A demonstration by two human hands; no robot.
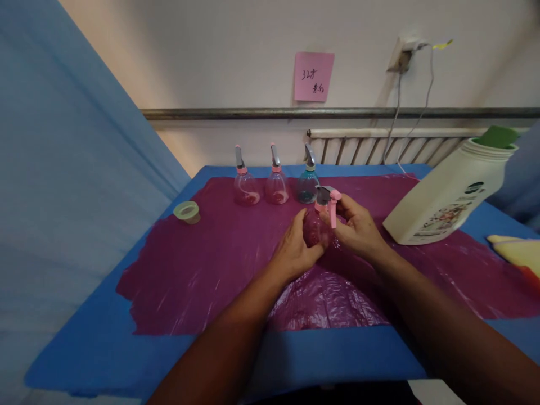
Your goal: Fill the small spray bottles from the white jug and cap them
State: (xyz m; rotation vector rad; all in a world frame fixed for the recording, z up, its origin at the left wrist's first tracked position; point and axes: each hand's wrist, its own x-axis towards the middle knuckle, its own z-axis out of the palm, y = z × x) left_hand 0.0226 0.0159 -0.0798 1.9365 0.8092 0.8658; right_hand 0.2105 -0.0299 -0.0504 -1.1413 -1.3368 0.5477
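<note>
A clear spray bottle [313, 229] with a pink and dark grey trigger head is between my hands, above the purple plastic sheet [211, 253]. My left hand [295, 247] is wrapped round the bottle's lower body. Around the neck, just under the trigger head, are the fingers of my right hand [358, 228]. Behind stand two clear bottles with pink collars, one on the left [247, 190] and one in the middle [277, 188], and a teal bottle [307, 185] beside them.
A large white jug [447, 197] with something green in its mouth stands at the right. A small pale green cup [187, 211] is at the left. Yellow cloth [517, 251] lies at the far right. A blue curtain [63, 140] hangs at the left.
</note>
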